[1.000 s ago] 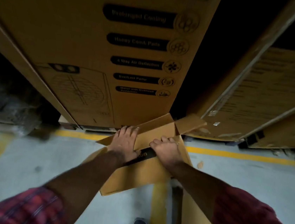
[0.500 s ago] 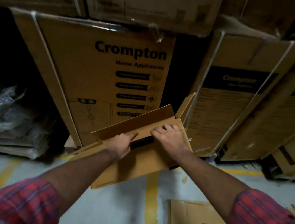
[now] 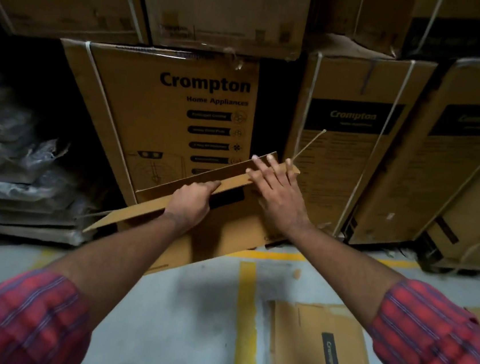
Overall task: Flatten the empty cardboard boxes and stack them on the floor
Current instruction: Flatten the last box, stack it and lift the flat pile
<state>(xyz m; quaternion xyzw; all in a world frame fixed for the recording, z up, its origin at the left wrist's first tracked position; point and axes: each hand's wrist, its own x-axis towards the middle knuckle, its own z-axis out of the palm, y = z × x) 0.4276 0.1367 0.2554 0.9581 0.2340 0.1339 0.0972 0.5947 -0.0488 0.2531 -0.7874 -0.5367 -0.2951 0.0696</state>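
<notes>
Head view: half-collapsed box (image 3: pixel 220 239) held tilted above floor (image 3: pixel 180 324) at its far edge, just before stacked cartons (image 3: pixel 166 107); box's left end lower. Left hand (image 3: pixel 191 206) grips box's upper edge, fingers (image 3: pixel 213 184) curled round it, forefinger lying along flap; right hand (image 3: pixel 279 195) flat on flap, fingers (image 3: pixel 260 166) straight, spread, pressing. Flat box (image 3: pixel 318 349) lies on floor at near right, beside yellow line (image 3: pixel 244 317).

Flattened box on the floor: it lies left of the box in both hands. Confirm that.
Wrong side. The head view shows the flattened box lying right of the held box, not left. The left hand and right hand are both on the held box.
</notes>
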